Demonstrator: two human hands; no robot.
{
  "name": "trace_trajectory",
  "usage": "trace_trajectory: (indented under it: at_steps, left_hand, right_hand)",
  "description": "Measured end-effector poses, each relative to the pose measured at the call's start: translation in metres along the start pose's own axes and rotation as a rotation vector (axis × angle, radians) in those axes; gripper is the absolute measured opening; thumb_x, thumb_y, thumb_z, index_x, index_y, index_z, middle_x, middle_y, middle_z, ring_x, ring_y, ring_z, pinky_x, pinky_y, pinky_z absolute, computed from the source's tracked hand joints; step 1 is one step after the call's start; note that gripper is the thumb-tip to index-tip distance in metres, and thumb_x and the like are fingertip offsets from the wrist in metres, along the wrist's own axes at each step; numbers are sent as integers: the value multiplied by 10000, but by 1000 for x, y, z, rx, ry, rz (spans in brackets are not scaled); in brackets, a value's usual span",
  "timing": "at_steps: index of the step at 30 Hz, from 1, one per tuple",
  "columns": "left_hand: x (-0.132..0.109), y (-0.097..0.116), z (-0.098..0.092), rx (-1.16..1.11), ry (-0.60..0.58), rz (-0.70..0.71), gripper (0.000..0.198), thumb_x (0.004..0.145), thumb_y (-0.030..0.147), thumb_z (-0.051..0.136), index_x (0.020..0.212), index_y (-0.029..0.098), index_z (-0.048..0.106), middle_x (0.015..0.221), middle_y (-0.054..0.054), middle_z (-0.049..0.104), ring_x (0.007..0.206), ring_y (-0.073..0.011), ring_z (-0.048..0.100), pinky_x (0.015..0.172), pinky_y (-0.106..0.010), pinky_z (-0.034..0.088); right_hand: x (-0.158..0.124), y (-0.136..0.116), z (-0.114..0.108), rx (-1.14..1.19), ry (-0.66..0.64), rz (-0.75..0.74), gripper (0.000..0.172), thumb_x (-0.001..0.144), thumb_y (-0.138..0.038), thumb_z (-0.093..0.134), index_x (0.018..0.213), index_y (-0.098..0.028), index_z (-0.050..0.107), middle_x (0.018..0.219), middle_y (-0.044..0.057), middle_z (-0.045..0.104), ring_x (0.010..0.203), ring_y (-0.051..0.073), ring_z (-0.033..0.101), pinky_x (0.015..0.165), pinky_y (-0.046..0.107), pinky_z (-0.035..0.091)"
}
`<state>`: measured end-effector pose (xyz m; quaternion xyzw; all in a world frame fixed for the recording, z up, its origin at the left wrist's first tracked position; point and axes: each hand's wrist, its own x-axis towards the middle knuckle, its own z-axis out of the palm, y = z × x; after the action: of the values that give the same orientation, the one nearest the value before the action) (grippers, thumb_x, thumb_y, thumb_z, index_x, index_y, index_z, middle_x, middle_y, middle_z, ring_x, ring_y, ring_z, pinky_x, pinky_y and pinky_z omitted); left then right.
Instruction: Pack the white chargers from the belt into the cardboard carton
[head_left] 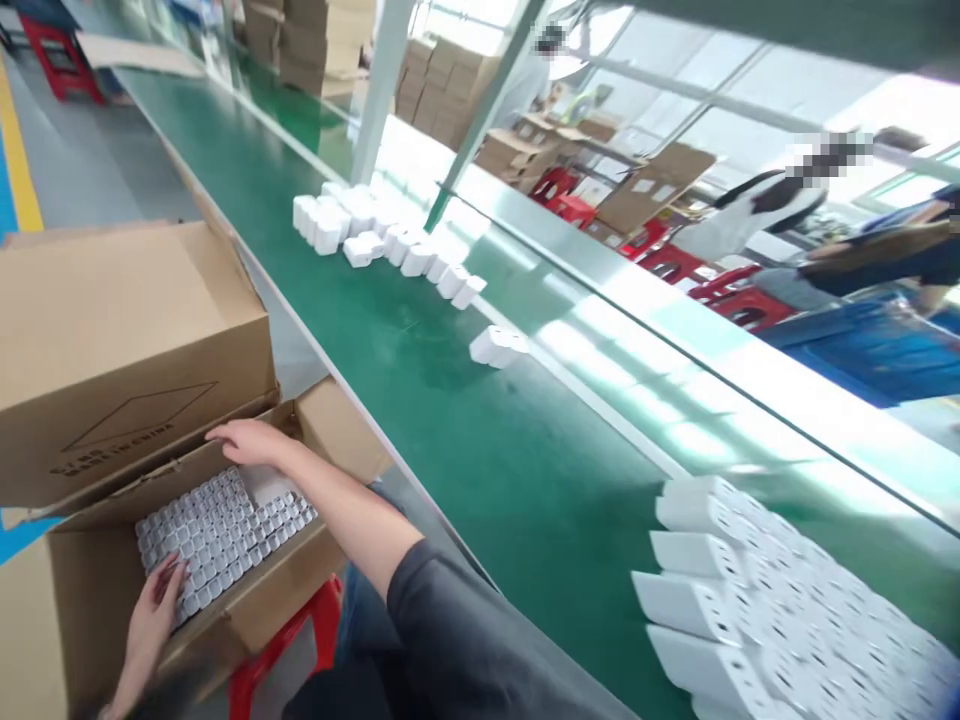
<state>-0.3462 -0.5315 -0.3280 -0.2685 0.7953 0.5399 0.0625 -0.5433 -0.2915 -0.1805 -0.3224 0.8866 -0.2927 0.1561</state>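
Observation:
An open cardboard box [262, 605] at the lower left holds rows of small white pieces [217, 530], packed side by side. My left hand [154, 600] rests on the near left part of these rows, its thumb and fingers slightly apart. Over the box's far side, my right hand [247, 442] is held with its fingers stretched toward the left; nothing shows in it. Below the right hand, a pale flat patch without pieces shows inside the box.
A closed carton [135, 350] stands beyond the open box. The green table [405, 400] carries white blocks [405, 245] and a large white group [795, 600] at the right. A red stool [326, 620] stands below; people sit beyond the table.

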Motion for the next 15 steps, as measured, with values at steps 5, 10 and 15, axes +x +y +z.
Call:
trace_trajectory:
  at_steps: [5,10,15]
  left_hand:
    - [-19,122,54,-200,-100,280,450,657,551,714,986,252,646,980,-42,722,966,-291,700,1000,-473,511]
    - [-49,292,100,-247,-79,730,373,816,492,624,1048,200,627,974,-61,698,893,-208,691,928,-400,551]
    - [-70,446,172,16,-158,1094,424,863,466,565,1198,207,597,1078,-81,669,963,-206,655,822,-337,566]
  right_hand:
    - [-66,-29,-118,-61,329,-26,407,914,-96,462,1284,-199,599,1182,50,664,1074,168,623,957,293,490]
    - [-138,-12,-158,-212,398,-75,431,852,-4,482,1218,-166,641,1242,91,620,1165,195,559,1046,345,435]
    - [-162,2,-152,-254,546,2,261,899,-143,542,1120,-163,681,1221,106,623,1181,238,533,1039,382,428]
